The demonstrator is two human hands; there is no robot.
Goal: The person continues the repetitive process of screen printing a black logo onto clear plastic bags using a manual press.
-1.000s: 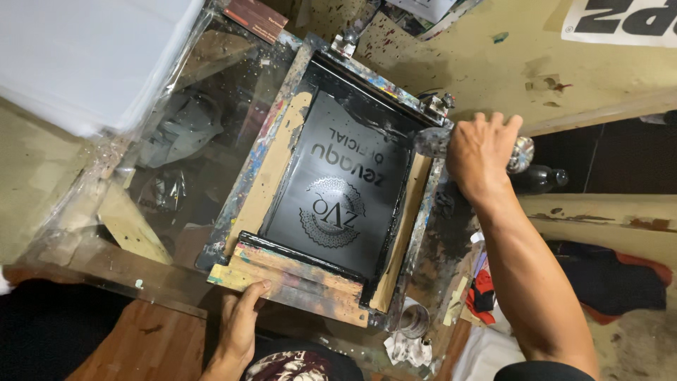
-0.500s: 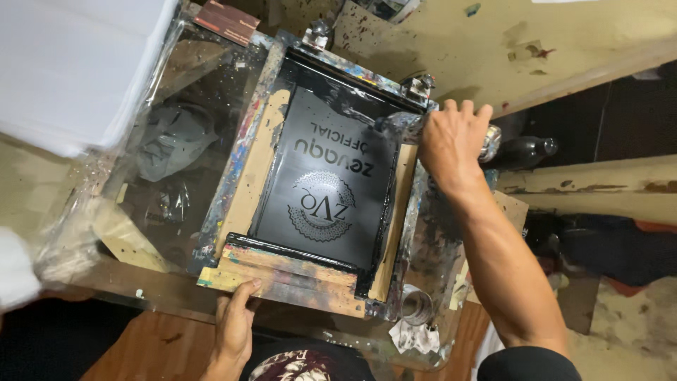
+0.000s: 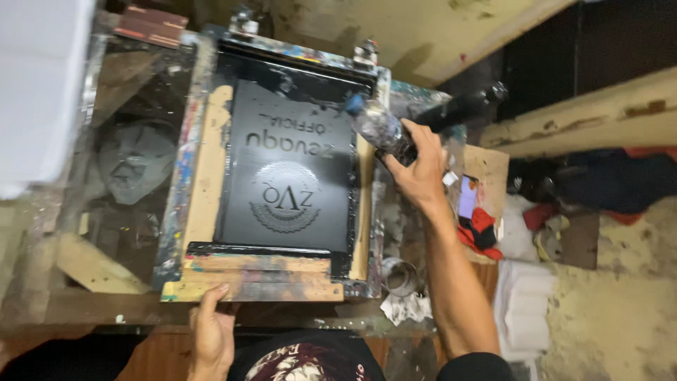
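The right hand (image 3: 422, 166) is closed around a clear plastic bottle (image 3: 381, 130) smeared with dark ink, its fingers (image 3: 417, 134) wrapped round the body so that the blue-capped neck tilts in over the upper right corner of the screen-printing frame (image 3: 278, 176). The frame lies flat on the counter (image 3: 84, 303), its paint-spattered border taped in tan along both sides, the black mesh in the middle bearing a pale round emblem and mirrored lettering. A wooden squeegee (image 3: 257, 271) lies across the near end of the frame. The left hand (image 3: 211, 331) rests at the near edge, thumb and fingers loosely curled against the underside of the squeegee's wood, gripping nothing that can be seen. Left of the frame a glass pane (image 3: 127, 176) shows a grey shape beneath. Just right of the frame's near corner stands a small metal tin (image 3: 402, 276) beside crumpled paper (image 3: 407, 308).
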